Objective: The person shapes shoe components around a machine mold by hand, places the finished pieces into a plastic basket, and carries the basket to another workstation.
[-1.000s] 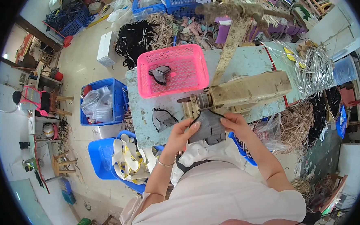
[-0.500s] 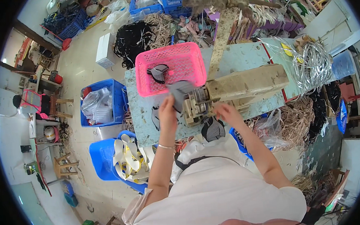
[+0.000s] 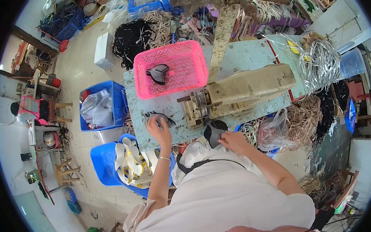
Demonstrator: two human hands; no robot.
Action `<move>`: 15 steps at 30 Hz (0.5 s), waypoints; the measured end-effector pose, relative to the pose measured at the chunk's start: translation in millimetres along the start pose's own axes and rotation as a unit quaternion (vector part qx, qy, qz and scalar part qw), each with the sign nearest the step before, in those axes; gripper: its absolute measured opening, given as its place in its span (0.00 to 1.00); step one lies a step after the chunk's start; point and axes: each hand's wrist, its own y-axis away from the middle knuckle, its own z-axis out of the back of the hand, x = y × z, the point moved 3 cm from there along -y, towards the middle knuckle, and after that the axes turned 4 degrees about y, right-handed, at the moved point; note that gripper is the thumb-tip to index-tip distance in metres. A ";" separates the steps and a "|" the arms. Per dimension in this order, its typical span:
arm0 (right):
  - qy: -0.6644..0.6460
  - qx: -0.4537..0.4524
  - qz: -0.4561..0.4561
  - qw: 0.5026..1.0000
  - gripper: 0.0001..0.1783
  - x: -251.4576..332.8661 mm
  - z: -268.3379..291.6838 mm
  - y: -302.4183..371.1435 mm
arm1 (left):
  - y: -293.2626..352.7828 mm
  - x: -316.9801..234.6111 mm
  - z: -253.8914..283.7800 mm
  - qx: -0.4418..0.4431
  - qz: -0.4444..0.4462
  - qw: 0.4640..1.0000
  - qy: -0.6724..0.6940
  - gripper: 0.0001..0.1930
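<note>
My left hand [image 3: 159, 129] is over the left front of the table, its fingers bent onto a grey piece with a notched black edge [image 3: 169, 119], which they partly hide. At the table's front edge, my right hand [image 3: 234, 141] pinches the side of a curved grey-and-black shoe upper [image 3: 214, 134]. That upper lies just in front of the beige sewing machine [image 3: 251, 85], whose head stands between my hands. Behind my left hand is a pink perforated basket [image 3: 171, 91] holding grey-and-black upper work [image 3: 158, 74]; I cannot tell how many pieces.
A blue bin of pale insole-shaped pieces [image 3: 131, 161] stands left of my body. Farther left is a blue crate with plastic bags [image 3: 99, 108]. Silvery strips [image 3: 321, 67] and beige cords [image 3: 303, 122] heap at the right. A rusty post [image 3: 223, 42] rises behind the machine.
My left hand has moved down and left from beside the machine head, and the grey piece it held there has left that spot. My right hand has come down onto the upper at the front edge.
</note>
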 end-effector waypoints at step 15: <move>-0.058 -0.005 -0.023 0.998 0.13 27.5 47.8 13.2 | 72.8 -109.9 -23.0 0.530 -0.041 0.791 0.303 0.25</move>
